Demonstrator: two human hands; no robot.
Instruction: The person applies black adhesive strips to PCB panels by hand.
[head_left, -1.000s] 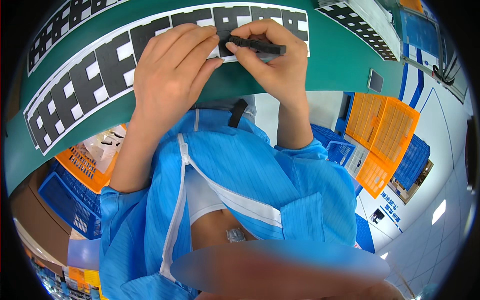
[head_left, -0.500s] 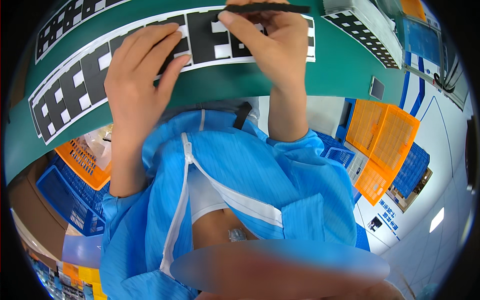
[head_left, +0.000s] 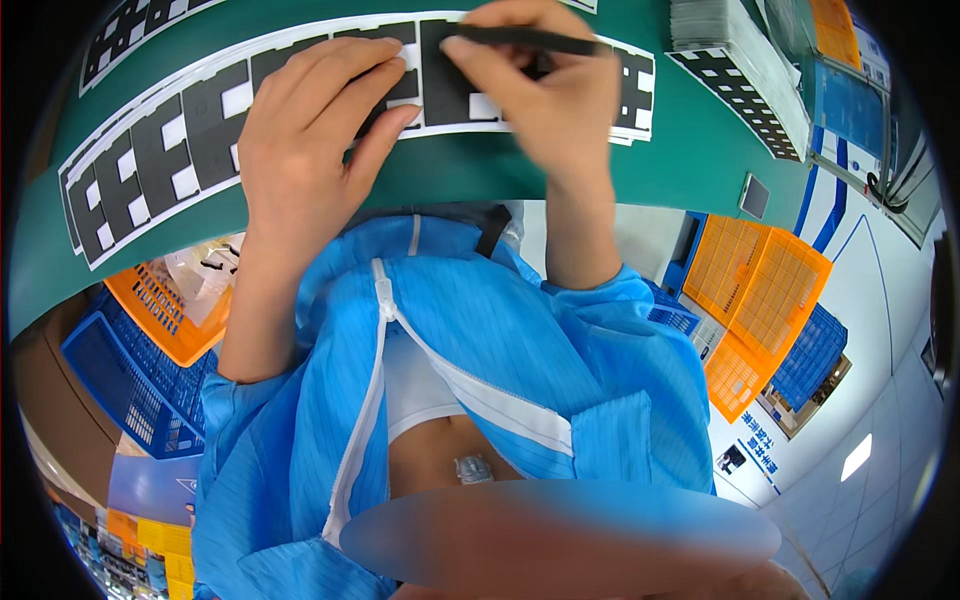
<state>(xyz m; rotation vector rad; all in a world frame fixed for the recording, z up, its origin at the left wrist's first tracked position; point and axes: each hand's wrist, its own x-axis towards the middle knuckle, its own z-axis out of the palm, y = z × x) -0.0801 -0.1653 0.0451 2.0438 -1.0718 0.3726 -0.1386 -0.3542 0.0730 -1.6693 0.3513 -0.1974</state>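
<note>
Head view only: left hand (head_left: 300, 140) lies flat, fingers spread, palm down on the long white backing sheet of black die-cut foam shapes (head_left: 180, 150), grasping nothing; I read it as a hold-down so the sheet can't slide or lift on the green tabletop (head_left: 620, 170). Right hand (head_left: 545, 95) is clenched in a pinch around a thin black foam strip (head_left: 530, 40), held roughly level just above the sheet's far end, thumb and fingertips at its near end and the rest sticking out to the right. Can't tell if the strip is fully free of the sheet or attached under the fingers. The hands sit close together, so the hold-down is right beside the spot being worked. A stack of similar black-and-white sheets (head_left: 745, 80) sits on the tabletop to the right, within reach. Below the tabletop edge: orange plastic crates (head_left: 770, 300) right, blue plastic crate (head_left: 130, 390) left, on the floor, apart from the work.
</note>
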